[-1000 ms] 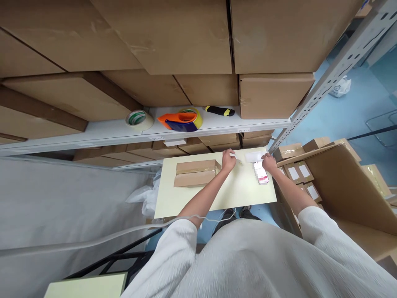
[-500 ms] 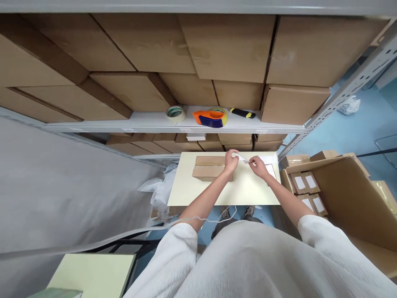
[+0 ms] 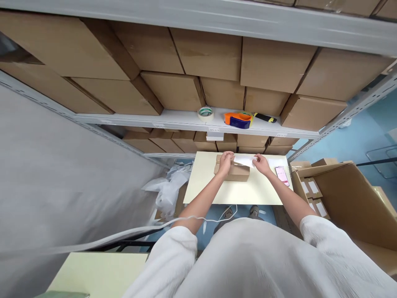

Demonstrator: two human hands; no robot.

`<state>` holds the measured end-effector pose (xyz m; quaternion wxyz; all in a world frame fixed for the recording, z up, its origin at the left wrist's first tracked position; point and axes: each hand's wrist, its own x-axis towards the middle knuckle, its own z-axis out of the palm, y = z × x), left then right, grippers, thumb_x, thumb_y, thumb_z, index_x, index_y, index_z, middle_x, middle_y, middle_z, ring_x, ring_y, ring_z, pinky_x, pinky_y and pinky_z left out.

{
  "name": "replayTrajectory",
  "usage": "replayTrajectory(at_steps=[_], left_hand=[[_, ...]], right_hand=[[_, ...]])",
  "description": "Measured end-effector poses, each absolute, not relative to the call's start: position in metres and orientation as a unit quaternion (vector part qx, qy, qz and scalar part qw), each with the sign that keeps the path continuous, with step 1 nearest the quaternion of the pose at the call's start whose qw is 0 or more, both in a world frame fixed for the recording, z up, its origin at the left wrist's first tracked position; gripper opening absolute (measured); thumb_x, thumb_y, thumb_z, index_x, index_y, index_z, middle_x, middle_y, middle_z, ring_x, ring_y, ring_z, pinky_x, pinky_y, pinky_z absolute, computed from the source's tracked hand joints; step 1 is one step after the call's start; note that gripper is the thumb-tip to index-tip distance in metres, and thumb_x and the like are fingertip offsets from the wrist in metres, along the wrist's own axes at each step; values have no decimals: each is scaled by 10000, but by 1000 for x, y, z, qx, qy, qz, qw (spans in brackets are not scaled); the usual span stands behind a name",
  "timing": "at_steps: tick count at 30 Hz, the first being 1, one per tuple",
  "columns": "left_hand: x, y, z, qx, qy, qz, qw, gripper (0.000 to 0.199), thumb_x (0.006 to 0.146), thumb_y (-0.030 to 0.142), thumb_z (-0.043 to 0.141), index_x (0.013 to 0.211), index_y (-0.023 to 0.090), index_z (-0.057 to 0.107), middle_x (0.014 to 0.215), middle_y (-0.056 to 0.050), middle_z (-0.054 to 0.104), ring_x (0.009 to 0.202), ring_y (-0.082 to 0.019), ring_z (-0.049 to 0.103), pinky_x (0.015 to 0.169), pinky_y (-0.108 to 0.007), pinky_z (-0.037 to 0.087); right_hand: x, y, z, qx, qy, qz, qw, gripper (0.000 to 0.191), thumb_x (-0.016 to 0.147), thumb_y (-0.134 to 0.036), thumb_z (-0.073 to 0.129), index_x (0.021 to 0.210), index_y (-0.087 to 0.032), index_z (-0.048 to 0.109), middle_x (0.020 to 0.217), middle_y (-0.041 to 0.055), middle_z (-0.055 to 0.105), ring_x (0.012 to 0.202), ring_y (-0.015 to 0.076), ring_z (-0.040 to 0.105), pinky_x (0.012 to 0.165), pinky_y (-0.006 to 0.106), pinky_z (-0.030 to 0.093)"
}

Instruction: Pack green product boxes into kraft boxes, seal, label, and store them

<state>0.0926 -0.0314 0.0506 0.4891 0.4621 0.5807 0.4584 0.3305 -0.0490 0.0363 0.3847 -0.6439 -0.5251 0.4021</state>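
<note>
A white label (image 3: pixel 244 160) is stretched between my two hands, just above a small cardboard box (image 3: pixel 237 174) on the cream tabletop (image 3: pixel 204 192). My left hand (image 3: pixel 226 162) pinches the label's left end, over the box's left part. At the other end, the fingertips of my right hand (image 3: pixel 261 162) are closed on the label's right edge. Part of the box's top is hidden behind the label and my left hand. To the right of my right forearm lies a phone (image 3: pixel 282 176) with its screen lit.
On the shelf (image 3: pixel 180 118) ahead are a tape roll (image 3: pixel 205 114), an orange and blue tape dispenser (image 3: pixel 238 120) and a black-and-yellow cutter (image 3: pixel 265 118), before stacked cartons. A large open carton (image 3: pixel 350 198) holding labelled boxes stands right. Plastic bags (image 3: pixel 169 192) lie left; a white cable (image 3: pixel 133 230) crosses low.
The label has moved over the box and is now spread flat between both hands. My view has shifted left, and the phone is now plainly visible.
</note>
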Motion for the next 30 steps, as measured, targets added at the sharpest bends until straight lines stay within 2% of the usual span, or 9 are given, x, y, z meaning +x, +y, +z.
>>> replayTrajectory(at_steps=[3,6,11,14,17,22,26,30], left_hand=[[72,-30,41,452,574,438,524,149,914,239,638,1057,245,679,1179,-60,747,1117,-210,703,1014,-342,548],[59,-29,30,462,563,432,533,224,839,177,731,1048,221,662,1093,-70,743,1022,-200,715,988,-352,566],[46,-27,17,477,593,400,511,260,833,91,699,1055,222,658,934,-24,725,881,-178,706,903,-342,569],[42,-24,11,488,622,381,479,268,864,66,667,1068,238,642,908,-7,727,870,-179,703,883,-328,553],[39,-22,4,508,635,370,450,303,889,59,651,1125,248,631,890,-5,721,877,-197,703,870,-330,543],[33,-22,-9,554,634,342,418,366,907,55,636,1221,242,617,974,-32,714,911,-211,696,872,-337,543],[30,-24,-20,603,619,322,387,412,900,52,628,1270,230,596,1123,-62,690,974,-211,682,899,-343,549],[29,-23,-26,627,614,308,368,415,906,34,596,1277,221,584,1213,-95,660,1030,-229,679,932,-368,554]], right_hand=[[315,-48,39,-648,-506,427,376,268,686,-436,596,873,-243,592,697,-60,505,678,161,474,647,285,405],[300,-48,39,-636,-508,446,372,243,679,-415,599,850,-247,559,727,-49,535,713,163,501,667,282,414],[281,-47,32,-652,-499,445,357,188,682,-372,593,806,-248,527,708,-62,506,700,150,496,669,275,415],[273,-46,27,-681,-471,437,350,251,695,-338,612,923,-240,575,688,-79,515,680,159,521,691,291,458],[266,-46,20,-717,-452,408,339,370,699,-299,642,1061,-240,598,758,-55,607,750,190,608,775,332,522],[256,-48,3,-747,-490,323,313,486,746,-257,655,1229,-254,596,967,5,696,919,223,675,911,380,557],[252,-49,-12,-734,-545,280,293,560,811,-231,609,1368,-220,550,1122,60,689,933,216,671,948,397,566],[251,-50,-21,-720,-587,244,280,559,851,-208,579,1409,-210,530,1183,92,673,919,223,661,950,426,578]])
